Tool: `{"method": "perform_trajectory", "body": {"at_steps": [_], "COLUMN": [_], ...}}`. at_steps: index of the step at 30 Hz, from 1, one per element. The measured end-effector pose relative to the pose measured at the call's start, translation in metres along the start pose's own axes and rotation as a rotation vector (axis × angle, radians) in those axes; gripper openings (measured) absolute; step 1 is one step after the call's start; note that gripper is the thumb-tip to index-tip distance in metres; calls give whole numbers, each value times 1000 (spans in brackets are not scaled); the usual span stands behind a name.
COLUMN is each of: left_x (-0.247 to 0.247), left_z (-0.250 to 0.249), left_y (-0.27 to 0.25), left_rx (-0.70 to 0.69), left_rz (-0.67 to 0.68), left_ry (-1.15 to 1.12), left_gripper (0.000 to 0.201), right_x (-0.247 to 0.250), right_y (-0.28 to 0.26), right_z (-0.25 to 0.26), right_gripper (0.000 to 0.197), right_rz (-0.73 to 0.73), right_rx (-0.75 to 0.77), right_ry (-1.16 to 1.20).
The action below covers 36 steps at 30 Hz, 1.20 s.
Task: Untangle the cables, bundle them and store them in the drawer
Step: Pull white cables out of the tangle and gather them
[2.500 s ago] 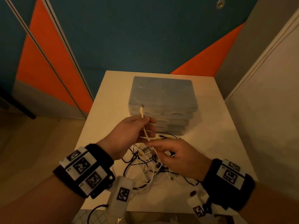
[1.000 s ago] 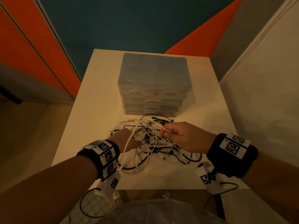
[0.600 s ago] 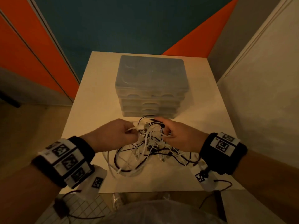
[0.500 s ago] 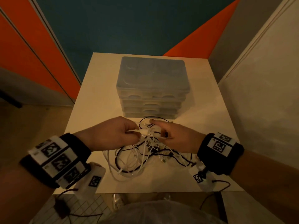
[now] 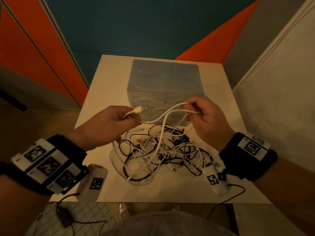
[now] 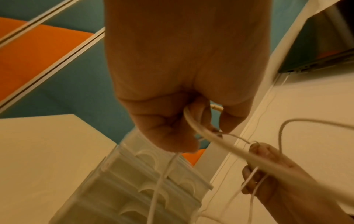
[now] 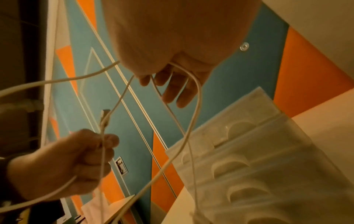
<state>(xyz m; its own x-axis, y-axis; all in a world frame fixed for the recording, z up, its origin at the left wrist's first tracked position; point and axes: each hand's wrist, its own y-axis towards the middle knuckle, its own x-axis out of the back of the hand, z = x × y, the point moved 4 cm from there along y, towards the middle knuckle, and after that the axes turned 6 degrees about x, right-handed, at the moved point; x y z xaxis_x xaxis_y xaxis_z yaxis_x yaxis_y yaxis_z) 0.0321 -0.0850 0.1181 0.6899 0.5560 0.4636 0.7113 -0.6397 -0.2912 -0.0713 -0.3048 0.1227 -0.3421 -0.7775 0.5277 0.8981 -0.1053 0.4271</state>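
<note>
A tangle of white and black cables (image 5: pixel 162 150) lies on the white table (image 5: pixel 102 92), in front of a translucent drawer unit (image 5: pixel 163 82) whose drawers are all closed. My left hand (image 5: pixel 109 123) is raised over the pile and grips a white cable (image 5: pixel 163 116) just behind its USB plug (image 5: pixel 140 109). To the right, my right hand (image 5: pixel 202 114) pinches a loop of the same white cable. From both hands the cable hangs down into the heap. The left wrist view has my left hand (image 6: pixel 180 121) curled round the cable (image 6: pixel 199 128). In the right wrist view, cable strands (image 7: pixel 191 106) drop from my right hand (image 7: pixel 168 78).
A white wall or cabinet side (image 5: pixel 281 99) stands close along the table's right edge. Orange and teal wall panels (image 5: pixel 136 31) rise behind the table. The drawer unit takes up the middle rear of the table, with bare tabletop to its left.
Both hands have lifted off the pile and moved apart. The white cable's USB end, which was down at the heap, is now held up between them, partly drawn out of the tangle.
</note>
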Motion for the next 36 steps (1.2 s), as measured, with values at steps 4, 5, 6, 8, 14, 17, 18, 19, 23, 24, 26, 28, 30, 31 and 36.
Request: {"method": "perform_trajectory", "body": {"at_steps": [4,5,6,8,14,17,18,19,23,24,26,28,30,31,36], "left_x": [1,2,4,8,23,32,33,33,7,-3,-25,-40,-51,-55,-65], "left_z": [4,5,6,8,8,-1,-6,-12,-31,-32,-34,-38,-44,-47,-42], "left_y": [4,5,6,8,9,10,10,10,11,13,16,21,24,25,27], "left_rx": [62,84,110,159,166,205,193,159,10,-4,-18,-49,-97,-120,-200], "left_rz": [-86,-118,-149,-193,-260,-245,-242,-234,-150,-105,-17,25,66,88,149], "left_ry": [-117,-147,-191,-304,-478,-656,-687,-694,-520,-449,-321,-217,-119,-87,33], "left_gripper": [20,20,21,22,27,33,35,37,38,39,39,38,35,33,26], "right_x": [15,20,24,31,36,31,29,26,9,4,-4,-15,-27,-31,-25], "right_y": [0,-2,-4,-7,-9,-18,-23,-29,-28,-21,-6,7,14,16,22], "right_z": [13,13,13,9,-22,-51,-58,-62,-49,-40,-20,-4,7,10,22], "right_gripper": [17,18,20,22,12,31,40,53,86,82,69,53,44,42,27], "right_rz": [47,45,38,18,223,450,526,614,757,702,601,544,488,454,321], "right_rx": [-8,-14,-15,-16,-171,-345,-388,-423,-363,-330,-248,-158,-145,-171,-131], "right_ry": [80,103,116,91,-267,-408,-423,-438,-350,-271,-155,-57,96,163,162]}}
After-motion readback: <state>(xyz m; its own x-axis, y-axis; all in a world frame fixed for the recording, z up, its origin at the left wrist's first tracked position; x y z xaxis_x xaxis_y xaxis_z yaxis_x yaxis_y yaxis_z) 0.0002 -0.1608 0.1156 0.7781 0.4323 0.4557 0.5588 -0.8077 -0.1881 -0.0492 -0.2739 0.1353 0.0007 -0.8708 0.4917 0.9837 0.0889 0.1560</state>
